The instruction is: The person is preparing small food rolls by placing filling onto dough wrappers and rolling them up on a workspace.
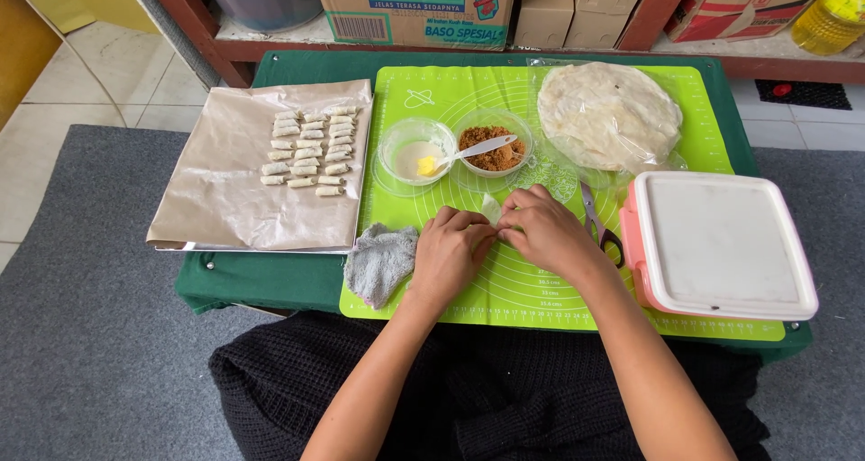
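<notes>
Hands together at centre of green mat [541, 308] — left hand [448, 249] and right hand [547, 231] both curled, fingertips pinching small pale wrapper piece [491, 209] between them, just above mat surface. Grey cloth [381, 261] just left of left hand. Scissors [599, 222] just right of right hand. Two clear bowls [414, 150] beyond hands — one with brown filling [494, 150] and white spoon. Tray of small rolls [311, 150] at left, stack of round wrappers [608, 114] far right, pink lidded box [721, 245] beside mat.
</notes>
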